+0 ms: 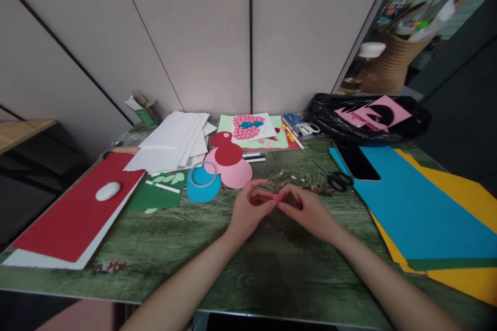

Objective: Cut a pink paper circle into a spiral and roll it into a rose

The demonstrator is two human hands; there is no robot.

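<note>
Over the middle of the table, my left hand (254,204) and my right hand (305,207) meet at the fingertips. Both pinch a small pinkish-red piece (277,198), which looks rolled or balled; its material is too small to make out, and the fingers partly cover it. Beyond my left hand lie cut paper circles: pink (237,174), red (228,155) and blue (203,191). A roll of tape (193,178) rests on the blue circle. Black-handled scissors (338,181) lie past my right hand. At the back, a white sheet (267,126) carries rows of pink and blue rounded pieces.
Red paper (73,212) with a white mouse (108,191) lies left, beside green paper (135,199) and a marker (163,186). White sheets (166,134) are stacked behind. On the right are blue paper (419,207), a phone (357,160) and a black bag (326,119) with pink scraps.
</note>
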